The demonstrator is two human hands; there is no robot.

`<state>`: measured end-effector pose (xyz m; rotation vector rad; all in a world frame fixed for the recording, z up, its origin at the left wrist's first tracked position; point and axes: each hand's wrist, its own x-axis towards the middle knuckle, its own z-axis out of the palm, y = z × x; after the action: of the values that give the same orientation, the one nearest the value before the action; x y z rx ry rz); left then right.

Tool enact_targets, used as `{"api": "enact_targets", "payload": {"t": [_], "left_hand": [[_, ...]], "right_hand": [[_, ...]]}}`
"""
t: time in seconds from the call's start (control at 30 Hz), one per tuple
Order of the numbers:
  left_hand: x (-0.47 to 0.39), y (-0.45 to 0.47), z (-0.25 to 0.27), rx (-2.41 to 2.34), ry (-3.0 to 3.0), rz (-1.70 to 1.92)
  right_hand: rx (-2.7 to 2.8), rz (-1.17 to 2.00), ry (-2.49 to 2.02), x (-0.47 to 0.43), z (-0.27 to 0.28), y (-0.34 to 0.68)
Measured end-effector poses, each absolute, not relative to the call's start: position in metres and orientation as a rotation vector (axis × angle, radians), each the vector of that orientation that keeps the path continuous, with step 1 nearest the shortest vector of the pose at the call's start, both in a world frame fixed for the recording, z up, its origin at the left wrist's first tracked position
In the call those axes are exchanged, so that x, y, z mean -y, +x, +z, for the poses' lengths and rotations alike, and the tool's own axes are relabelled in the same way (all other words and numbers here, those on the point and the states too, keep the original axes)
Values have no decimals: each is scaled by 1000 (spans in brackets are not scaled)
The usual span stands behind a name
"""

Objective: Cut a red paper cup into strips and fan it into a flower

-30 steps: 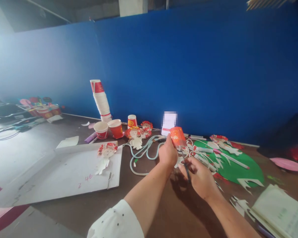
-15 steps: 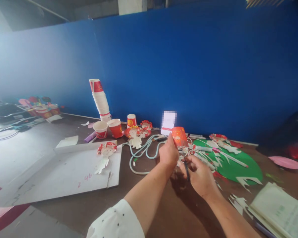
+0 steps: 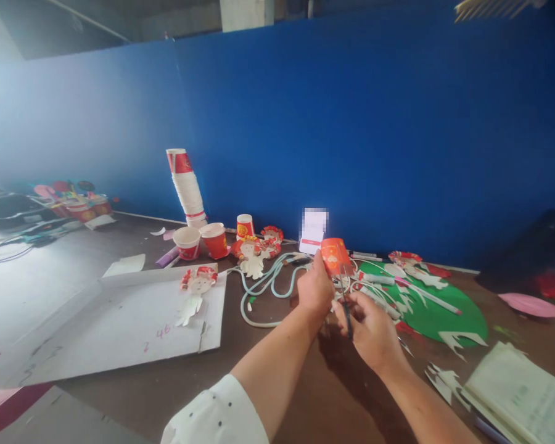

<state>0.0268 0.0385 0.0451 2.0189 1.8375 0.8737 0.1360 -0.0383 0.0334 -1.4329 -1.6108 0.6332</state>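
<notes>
A red paper cup (image 3: 335,256) is held up over the table by my left hand (image 3: 315,288), whose fingers close on its left side. Just below and to the right, my right hand (image 3: 370,324) grips a pair of scissors (image 3: 347,314) with dark handles. The blades point up at the cup's lower edge, and I cannot tell whether they are cutting into it. Behind the cup stands a phone (image 3: 312,231) with a lit screen. A green round sheet (image 3: 457,308) with pens and white paper scraps lies to the right of my hands.
On the left lies a white board (image 3: 134,320) with a paper-cup figure (image 3: 198,287) on it. Behind it rise a tall stack of paper cups (image 3: 187,191) and loose cups (image 3: 215,240). A pale cable (image 3: 259,322) coils mid-table. An open notebook (image 3: 522,382) lies front right.
Almost nothing differs. Both hands keep their hold on the cup and scissors, and the view has shifted very slightly.
</notes>
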Motion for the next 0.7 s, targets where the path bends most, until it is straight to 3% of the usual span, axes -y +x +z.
{"api": "enact_targets", "payload": {"t": [0.7], "left_hand": [[-34, 31, 44, -1775, 2090, 867]], "right_hand": [[1530, 625, -1414, 35, 36, 135]]}}
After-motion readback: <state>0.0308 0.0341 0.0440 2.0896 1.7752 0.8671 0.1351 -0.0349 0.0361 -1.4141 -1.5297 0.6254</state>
